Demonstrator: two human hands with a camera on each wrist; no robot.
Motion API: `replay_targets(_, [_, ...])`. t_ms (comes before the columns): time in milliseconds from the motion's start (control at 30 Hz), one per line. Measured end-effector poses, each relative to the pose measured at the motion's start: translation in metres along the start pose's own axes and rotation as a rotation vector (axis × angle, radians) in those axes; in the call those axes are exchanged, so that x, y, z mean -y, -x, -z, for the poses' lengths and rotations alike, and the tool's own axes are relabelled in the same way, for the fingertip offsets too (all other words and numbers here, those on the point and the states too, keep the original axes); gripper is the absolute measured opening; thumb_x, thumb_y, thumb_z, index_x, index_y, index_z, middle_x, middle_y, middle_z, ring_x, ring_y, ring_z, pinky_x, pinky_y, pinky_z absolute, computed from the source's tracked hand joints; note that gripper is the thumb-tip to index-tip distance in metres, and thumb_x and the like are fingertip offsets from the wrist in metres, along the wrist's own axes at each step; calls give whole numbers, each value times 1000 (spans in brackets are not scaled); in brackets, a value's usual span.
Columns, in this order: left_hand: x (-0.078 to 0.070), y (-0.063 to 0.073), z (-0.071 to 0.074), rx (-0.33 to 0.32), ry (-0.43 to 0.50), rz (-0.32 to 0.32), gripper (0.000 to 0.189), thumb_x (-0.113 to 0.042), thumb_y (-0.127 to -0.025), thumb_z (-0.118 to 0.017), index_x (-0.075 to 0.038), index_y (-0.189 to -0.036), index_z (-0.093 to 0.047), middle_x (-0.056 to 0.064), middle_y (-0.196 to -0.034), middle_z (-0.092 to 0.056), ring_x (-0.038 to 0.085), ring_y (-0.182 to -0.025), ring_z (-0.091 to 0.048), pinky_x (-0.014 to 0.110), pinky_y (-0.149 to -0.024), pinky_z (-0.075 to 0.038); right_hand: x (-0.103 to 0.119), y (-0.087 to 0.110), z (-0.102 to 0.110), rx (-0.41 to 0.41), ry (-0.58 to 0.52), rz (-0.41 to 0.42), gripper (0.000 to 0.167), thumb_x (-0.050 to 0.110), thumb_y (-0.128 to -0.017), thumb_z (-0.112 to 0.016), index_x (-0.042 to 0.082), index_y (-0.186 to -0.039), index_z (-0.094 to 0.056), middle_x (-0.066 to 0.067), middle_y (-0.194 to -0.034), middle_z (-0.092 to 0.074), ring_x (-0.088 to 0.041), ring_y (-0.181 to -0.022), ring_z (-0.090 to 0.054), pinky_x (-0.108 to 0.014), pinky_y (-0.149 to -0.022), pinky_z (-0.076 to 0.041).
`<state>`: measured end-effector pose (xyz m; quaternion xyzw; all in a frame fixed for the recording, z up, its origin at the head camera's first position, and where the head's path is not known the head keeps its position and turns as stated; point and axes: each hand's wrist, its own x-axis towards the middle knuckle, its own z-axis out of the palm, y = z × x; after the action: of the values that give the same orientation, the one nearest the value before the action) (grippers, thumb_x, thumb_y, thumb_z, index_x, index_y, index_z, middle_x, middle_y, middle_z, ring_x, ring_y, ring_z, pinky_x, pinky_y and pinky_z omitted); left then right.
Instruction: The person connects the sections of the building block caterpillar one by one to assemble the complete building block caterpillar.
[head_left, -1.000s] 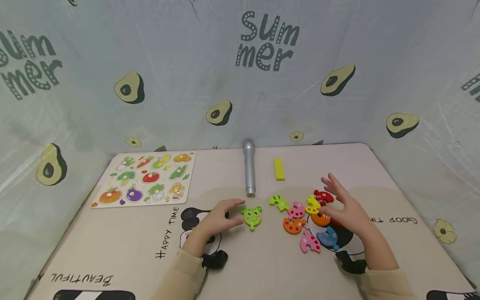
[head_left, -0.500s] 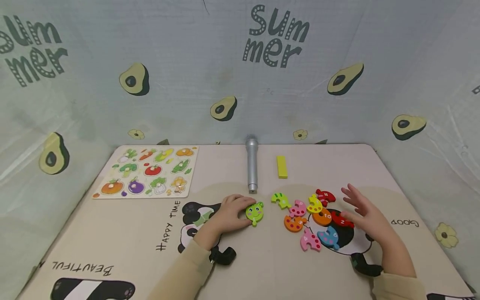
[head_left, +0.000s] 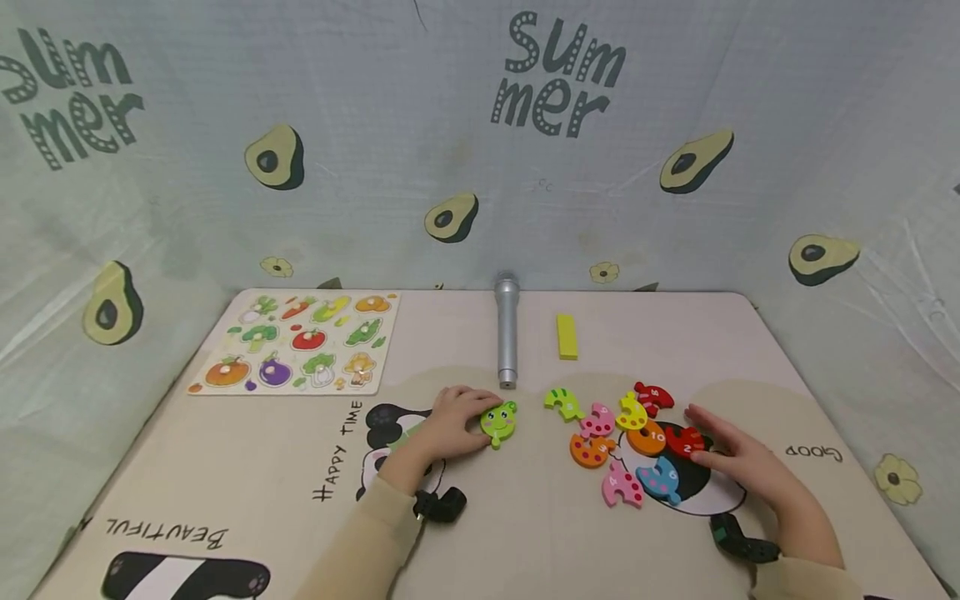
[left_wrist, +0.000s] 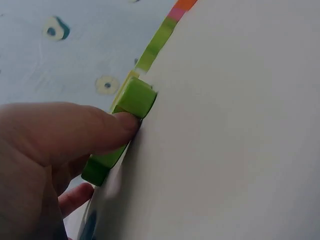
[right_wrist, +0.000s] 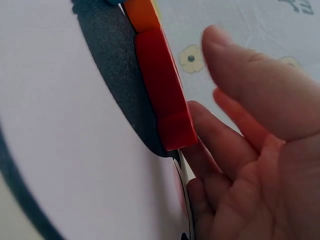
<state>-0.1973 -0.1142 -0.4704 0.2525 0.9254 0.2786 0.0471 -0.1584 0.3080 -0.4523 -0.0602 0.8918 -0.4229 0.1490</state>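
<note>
The left grip pinched the green face piece, likely light, stiff, best held by its edges. The right grip spread loosely.

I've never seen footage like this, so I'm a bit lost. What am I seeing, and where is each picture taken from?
No machine works here, just a person's bare left hand and right hand. The wide picture is taken from the head, the two close ones from the wrists. On the table lie a vegetable board, a silver microphone-like stick, a yellow block and a cluster of colourful pieces. The left hand pinches a green smiling-face piece. The right hand grips nothing; it is beside the red piece marked 2, perhaps touching it.
</note>
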Motion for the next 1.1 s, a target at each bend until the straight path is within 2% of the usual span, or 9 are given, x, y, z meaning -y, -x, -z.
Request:
replay_targets(67, [3,1,3,-5,-8,23,51,-25,-76,-65,-21,-126,-55,-2,-130,-52,23,-122,-38,49,-107,-20,-1,0,-1,11,12,-6,76,33,-84,-61,5,-143,-23,-23,-146,-26,-47,-131,-18,-68,-98,-19])
replay_targets(367, [13,3,9,31,57,49,53,-22,-79,-63,-17,-130,-50,3,-132,-50,26,-125,-36,48,-107,-21,-6,-2,-2,22,75,12,70,31,-83,-61,7,-141,-31,-24,-143,-30,-47,-129,-22,-68,-96,-21])
replay_targets(533, [17,1,12,26,100,47,53,-20,-79,-64,-13,-130,-50,6,-134,-49,27,-129,-34,47,-109,-22,-5,-3,-4,4,118,-26,65,32,-84,-61,8,-139,-36,-25,-142,-31,-48,-127,-24,-68,-95,-24])
replay_targets(733, [20,0,14,41,101,52,53,-21,-80,-63,-12,-130,-49,6,-136,-47,28,-130,-33,47,-109,-23,-1,-3,-6,-12,182,-69,59,36,-84,-60,11,-134,-44,-27,-140,-34,-49,-125,-27,-68,-93,-27])
replay_targets(1100, [21,0,15,45,151,45,53,-21,-80,-64,-11,-130,-50,7,-136,-47,28,-131,-33,47,-110,-22,-2,-4,-4,-6,227,-50,65,38,-83,-61,12,-138,-39,-27,-141,-32,-49,-125,-26,-68,-94,-26])
